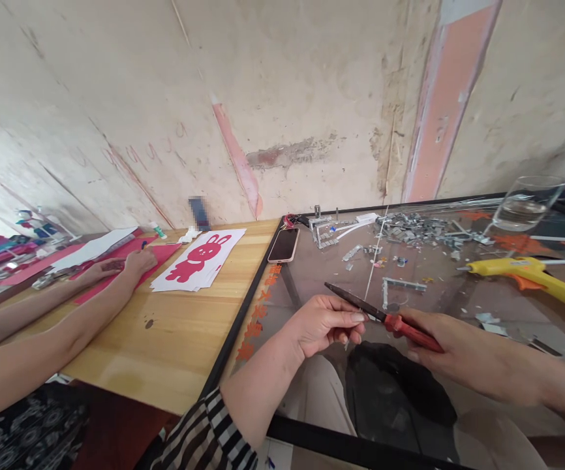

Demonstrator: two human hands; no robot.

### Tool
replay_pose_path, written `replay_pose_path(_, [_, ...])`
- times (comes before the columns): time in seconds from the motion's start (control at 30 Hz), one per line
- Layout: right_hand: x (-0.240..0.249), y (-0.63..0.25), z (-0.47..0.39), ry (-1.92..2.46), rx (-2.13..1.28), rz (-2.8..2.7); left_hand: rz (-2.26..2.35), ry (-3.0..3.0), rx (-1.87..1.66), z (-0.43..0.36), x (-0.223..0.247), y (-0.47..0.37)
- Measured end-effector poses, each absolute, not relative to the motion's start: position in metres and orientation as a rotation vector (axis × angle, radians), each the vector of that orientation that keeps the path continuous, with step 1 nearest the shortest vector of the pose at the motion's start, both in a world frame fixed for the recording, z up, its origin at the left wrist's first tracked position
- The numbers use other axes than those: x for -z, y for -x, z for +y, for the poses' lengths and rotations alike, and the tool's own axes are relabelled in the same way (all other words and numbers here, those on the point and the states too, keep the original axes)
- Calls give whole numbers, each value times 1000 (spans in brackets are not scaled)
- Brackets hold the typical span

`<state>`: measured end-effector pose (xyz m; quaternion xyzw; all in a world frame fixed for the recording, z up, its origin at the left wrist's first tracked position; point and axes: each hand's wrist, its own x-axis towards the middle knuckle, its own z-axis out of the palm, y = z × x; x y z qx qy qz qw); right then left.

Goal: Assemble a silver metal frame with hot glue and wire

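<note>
My right hand (463, 343) is wrapped round the red handle of a file (358, 300). Its dark, tapered blade points to the left and lies across the fingertips of my other hand. My left hand (324, 325) is closed in a pinch on a small light-coloured piece (373, 318) right under the blade. Fingers and file cover most of that piece, so its kind cannot be made out. Both hands are above the near part of a glass-topped table (306, 287).
Behind my hands lies a heap of small metal pieces (410, 228). A yellow glue gun (532, 267) and a glass of water (522, 205) stand right. A phone (284, 245) lies left. A co-worker's arms (81, 313) reach over red paper beside rabbit cut-out sheets (233, 248).
</note>
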<state>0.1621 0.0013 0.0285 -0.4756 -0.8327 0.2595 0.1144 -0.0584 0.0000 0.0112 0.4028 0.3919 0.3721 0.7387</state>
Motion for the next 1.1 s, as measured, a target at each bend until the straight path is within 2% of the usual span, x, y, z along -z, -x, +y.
replay_pose_path(0.1, [-27, -158, 1, 1358, -865, -2519, 868, -888, -827, 0, -12, 60])
replay_pose_path(0.37, [-12, -149, -1, 1362, -784, -2483, 894, -890, -843, 0, -12, 64])
replay_pose_path(0.6, [-18, -146, -5, 1346, -849, -2448, 884, -1037, -895, 0, -15, 67])
replay_pose_path(0.87, [-8, -145, -3, 1452, -395, -2498, 933, -826, -866, 1, -10, 60])
replay_pose_path(1.03, [-13, -145, -4, 1348, -756, -2480, 897, -1003, -884, 1, -11, 65])
replay_pose_path(1.1, [-13, -145, -3, 1352, -753, -2481, 913, -1015, -899, 2, -10, 65])
